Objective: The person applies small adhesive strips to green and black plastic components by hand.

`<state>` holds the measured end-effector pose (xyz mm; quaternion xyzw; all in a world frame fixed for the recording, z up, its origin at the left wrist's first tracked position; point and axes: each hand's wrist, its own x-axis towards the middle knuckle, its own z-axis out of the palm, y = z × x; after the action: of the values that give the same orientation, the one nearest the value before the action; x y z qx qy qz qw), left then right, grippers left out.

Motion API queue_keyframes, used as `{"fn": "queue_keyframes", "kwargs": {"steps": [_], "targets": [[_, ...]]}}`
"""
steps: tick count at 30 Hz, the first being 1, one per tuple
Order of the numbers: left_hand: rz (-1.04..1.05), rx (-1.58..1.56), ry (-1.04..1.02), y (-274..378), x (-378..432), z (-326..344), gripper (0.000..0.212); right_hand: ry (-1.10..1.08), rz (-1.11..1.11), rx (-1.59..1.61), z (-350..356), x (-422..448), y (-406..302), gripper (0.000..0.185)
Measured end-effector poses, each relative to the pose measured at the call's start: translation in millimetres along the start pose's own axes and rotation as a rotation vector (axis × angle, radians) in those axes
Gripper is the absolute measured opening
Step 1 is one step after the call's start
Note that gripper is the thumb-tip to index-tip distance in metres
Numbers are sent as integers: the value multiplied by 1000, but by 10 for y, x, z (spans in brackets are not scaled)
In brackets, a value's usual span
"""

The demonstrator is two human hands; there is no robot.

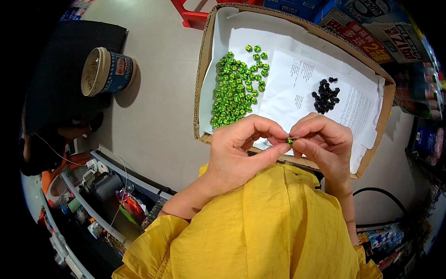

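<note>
Between the fingertips of both hands is a small green-and-yellow piece [289,141], mostly covered by the fingers. My left hand [245,146] pinches it from the left with thumb and forefinger. From the right, the thumb and forefinger of my right hand [322,139] meet at the same piece; whether they also hold a second small part is hidden. Both hands are above the near side of a shallow cardboard box [379,139] lined with white paper. Many green-and-yellow pieces [231,90] lie heaped at its left. Small black plastic parts [326,96] form a pile on its right.
Printed sheets [278,90] line the box floor. A red plastic stool [195,18] stands behind it, with printed cartons [369,31] at the back right. To the left, a bucket [109,71] rests near a black mat [69,59]. Shelves with goods [115,198] are at lower left.
</note>
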<state>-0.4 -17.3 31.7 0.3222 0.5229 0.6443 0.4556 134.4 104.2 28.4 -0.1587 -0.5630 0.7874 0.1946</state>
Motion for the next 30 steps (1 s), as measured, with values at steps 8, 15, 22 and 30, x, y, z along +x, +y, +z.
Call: {"fn": "queue_keyframes", "kwargs": {"steps": [8,15,22,30], "targets": [[5,-71,35,-39,-35,47,26,-103,-196,-178,-96,77,12,18],[-176,-219,45,-19,-49,80,25,-200,-428,-515,-206,43,8,13],[-236,-304,-23,-14,7,48,16,-147,-480,-708,-152,-10,-6,11],[136,-166,-9,-186,12,47,16,94,-528,-481,41,-46,149,20]]}}
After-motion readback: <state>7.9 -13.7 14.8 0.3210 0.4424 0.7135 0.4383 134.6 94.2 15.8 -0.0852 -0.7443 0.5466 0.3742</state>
